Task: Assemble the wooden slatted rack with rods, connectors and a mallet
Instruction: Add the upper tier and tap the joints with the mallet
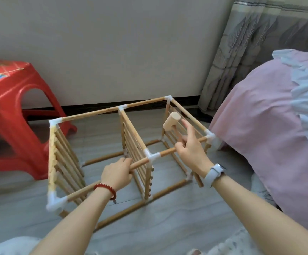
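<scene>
Rack (131, 144) nearly framed at centre: my left hand (117, 174) grips the near top rod (140, 163) while my right hand (190, 150) holds the mallet (171, 120) toward one o'clock, joints seemingly awaiting final taps.

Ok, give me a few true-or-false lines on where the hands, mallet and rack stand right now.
1. The left hand grips the near top rod of the rack. True.
2. The mallet lies on the floor. False: the right hand holds it up by the handle, head raised above the frame.
3. The right index finger sticks out straight. True.
4. The rack lies flat on its side with no connectors fitted. False: it stands upright, with white connectors at its joints.
5. A red stool stands left of the rack. True.
</scene>
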Available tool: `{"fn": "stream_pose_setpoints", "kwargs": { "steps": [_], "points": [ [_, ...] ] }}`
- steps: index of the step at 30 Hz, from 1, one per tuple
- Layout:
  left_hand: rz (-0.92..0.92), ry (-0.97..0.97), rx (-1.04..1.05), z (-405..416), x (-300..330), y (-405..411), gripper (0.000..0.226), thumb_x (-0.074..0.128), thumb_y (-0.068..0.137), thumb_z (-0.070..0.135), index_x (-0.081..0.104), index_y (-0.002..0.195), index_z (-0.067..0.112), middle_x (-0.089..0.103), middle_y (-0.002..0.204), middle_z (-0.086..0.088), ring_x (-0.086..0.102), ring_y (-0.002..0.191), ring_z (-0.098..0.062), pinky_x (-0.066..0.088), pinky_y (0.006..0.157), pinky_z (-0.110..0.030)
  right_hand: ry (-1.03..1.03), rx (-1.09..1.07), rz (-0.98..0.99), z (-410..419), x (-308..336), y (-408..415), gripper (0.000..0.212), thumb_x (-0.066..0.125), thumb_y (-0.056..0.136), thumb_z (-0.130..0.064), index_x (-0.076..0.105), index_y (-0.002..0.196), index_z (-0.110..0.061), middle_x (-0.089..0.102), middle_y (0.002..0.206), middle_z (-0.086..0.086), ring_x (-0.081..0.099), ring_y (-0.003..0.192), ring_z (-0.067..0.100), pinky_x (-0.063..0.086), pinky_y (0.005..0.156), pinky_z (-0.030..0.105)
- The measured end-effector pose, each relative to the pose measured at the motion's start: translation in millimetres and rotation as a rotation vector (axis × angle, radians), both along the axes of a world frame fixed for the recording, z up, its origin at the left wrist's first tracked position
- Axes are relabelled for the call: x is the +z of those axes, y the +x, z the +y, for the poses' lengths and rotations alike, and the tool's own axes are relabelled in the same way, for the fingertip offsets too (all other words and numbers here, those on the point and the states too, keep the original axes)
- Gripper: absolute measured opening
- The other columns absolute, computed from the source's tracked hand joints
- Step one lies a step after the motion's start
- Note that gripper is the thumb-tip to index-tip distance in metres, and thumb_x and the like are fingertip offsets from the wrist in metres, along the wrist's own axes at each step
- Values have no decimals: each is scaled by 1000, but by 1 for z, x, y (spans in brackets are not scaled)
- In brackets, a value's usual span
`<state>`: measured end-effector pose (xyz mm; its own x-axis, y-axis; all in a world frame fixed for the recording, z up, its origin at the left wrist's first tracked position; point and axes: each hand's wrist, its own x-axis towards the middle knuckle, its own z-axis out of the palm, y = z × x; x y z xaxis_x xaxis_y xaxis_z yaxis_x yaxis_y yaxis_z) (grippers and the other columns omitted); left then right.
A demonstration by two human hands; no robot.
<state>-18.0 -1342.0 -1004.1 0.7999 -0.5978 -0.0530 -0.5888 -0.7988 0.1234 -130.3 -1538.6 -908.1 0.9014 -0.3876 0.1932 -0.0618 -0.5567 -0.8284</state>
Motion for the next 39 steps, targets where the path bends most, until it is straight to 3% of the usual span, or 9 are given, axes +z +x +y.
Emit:
{"fn": "stream_pose_setpoints", "kwargs": {
  "steps": [4,7,11,16,22,26,31,35,39],
  "points": [
    [82,0,-23,3,3,0,21,43,95,40,52,103,24,60,84,6,59,76,-18,46,65,-30,-24,-35,22,19,-15,14,39,48,97,-26,36,134,-23,54,107,-8,57,101,13,47,89,32],
    [69,-30,-42,6,-2,1,20,44,95,39,52,102,23,56,80,7,58,75,-18,43,64,-29,1,-41,98,24,-23,24,23,49,95,-13,41,113,-26,57,90,2,61,84,26,55,76,44],
    [33,-71,-37,7,0,0,19,42,96,39,51,102,23,51,80,7,59,80,-20,38,64,-29,135,-3,146,28,-14,35,30,61,90,-27,43,113,-23,54,97,-6,56,87,12,46,64,21],
    [9,-102,-47,9,-2,-4,21,41,96,38,51,104,22,58,84,5,60,80,-19,38,63,-28,-299,-78,183,40,-4,44,19,43,96,-36,45,97,-17,60,82,-1,61,78,21,53,72,43],
    [-1,-93,-36,8,-1,-1,21,39,97,38,52,104,22,59,84,5,57,76,-18,37,62,-29,-599,-372,-565,55,42,63,36,45,94,-38,54,95,-3,47,63,-7,46,49,8,39,46,21],
    [6,-86,-43,7,0,-2,21,39,97,38,51,104,22,58,85,4,54,75,-18,36,62,-28,-746,-49,57,57,-50,39,34,37,94,-46,45,99,-13,40,56,-12,49,44,10,48,44,31],
    [22,-70,-23,10,-1,-3,21,40,97,38,50,104,22,51,79,7,49,69,-15,38,62,-28,-528,-416,-439,47,14,69,39,44,94,-40,50,99,-2,50,61,-1,51,48,19,40,45,25],
    [13,-61,-20,9,-1,-6,18,40,97,36,49,104,22,50,80,7,45,70,-15,36,63,-28,-705,-40,155,68,-53,42,29,40,96,-43,40,99,-14,54,63,-1,62,56,24,53,51,36],
    [13,-73,-13,6,0,-2,18,40,96,36,51,103,22,52,79,8,49,68,-14,38,61,-27,-595,-380,-423,41,27,73,38,44,93,-42,50,98,-5,51,61,-4,51,50,19,43,47,27]
  ]
}}
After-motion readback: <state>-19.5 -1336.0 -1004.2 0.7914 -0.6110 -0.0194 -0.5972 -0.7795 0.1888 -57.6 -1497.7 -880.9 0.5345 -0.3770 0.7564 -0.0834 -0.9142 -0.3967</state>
